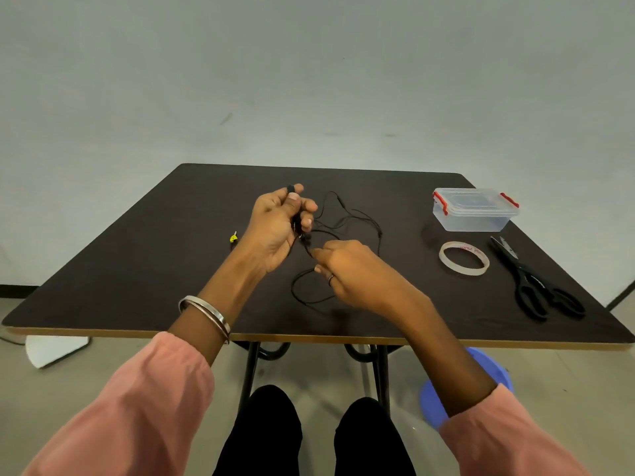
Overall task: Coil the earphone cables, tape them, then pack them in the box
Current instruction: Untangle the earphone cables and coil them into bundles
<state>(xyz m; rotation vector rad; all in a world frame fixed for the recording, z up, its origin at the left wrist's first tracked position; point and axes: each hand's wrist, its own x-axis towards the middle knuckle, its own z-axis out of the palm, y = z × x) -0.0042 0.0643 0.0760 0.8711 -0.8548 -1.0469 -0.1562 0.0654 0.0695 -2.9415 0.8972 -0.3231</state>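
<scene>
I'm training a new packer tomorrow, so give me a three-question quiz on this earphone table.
1. True or false: the clear plastic box with red latches has its lid on.
2. Which lies nearest the table's right edge? A) the clear tape roll B) the black-handled scissors C) the small yellow object
3. Fill in: the left hand and right hand both hold the thin black ____.

Key: 1 true; 2 B; 3 earphone cable.
</scene>
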